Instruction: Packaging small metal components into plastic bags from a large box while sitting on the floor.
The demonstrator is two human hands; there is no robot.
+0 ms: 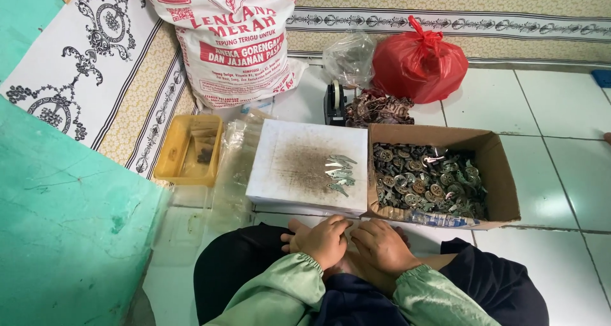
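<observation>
While the person sits cross-legged on the tiled floor, both hands rest together in the lap, just below the white board (pixel 280 167). The left hand (pixel 321 240) and right hand (pixel 382 244) lie side by side, fingers curled down; whether they pinch anything I cannot tell, since the palms face away. On the board sits a small row of silvery metal pieces (pixel 339 173), beside a dark smudge. To the right, a cardboard box (pixel 499 173) is still heaped with dull metal parts (pixel 426 183). Judging by that, only a handful are laid out and most remain. A yellow tray (pixel 172 154) stands left of the board, a red bag (pixel 420 62) behind.
</observation>
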